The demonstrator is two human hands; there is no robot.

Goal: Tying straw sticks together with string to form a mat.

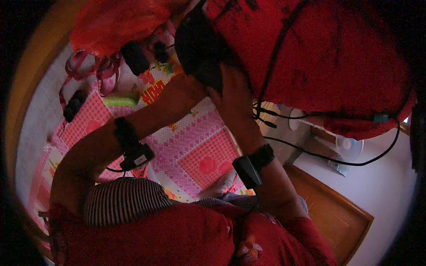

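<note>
right hand (235, 95) flat, fingers spread on red cloth (337, 57) at one o'clock — left hand (186, 86) hidden, grip unclear.

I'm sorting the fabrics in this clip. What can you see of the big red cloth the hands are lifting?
The red cloth fills the upper right of the view, raised close to the camera. It looks like a soft, slightly mottled woven fabric that hangs in a broad rounded fold. The right hand presses flat against its lower left edge, and the left hand's grip is hidden behind a dark patch there. Thin black cables drape across it.
</note>
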